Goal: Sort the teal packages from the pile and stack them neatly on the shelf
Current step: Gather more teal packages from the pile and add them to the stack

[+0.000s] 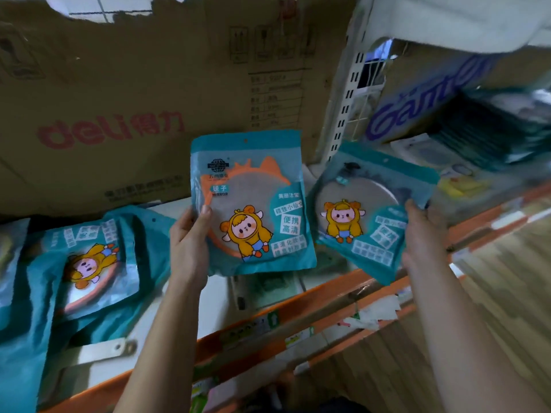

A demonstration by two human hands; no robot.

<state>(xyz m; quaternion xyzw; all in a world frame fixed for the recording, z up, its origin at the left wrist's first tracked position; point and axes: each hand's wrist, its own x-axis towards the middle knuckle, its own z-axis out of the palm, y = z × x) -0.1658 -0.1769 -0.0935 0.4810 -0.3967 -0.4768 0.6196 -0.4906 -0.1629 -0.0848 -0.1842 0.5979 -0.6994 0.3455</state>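
holding 1 teal package (253, 204) in left hand (187, 248), thumb pinching its edge; right hand (423, 234) grips second package (369, 210) above shelf (328, 296). square edges onto pile (89, 263) before releasing.

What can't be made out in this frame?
Head view:
- Small print on tilted package in right hand: motion-blurred.
- Fingers of left hand: hidden behind upright package.
- Teal pile: count, cut by left edge.
- Dark stack far right: contents, blurred.

White shelf (328, 289), orange front edge; teal packages (89, 263) heaped at left, deli cardboard box (119, 99) behind.
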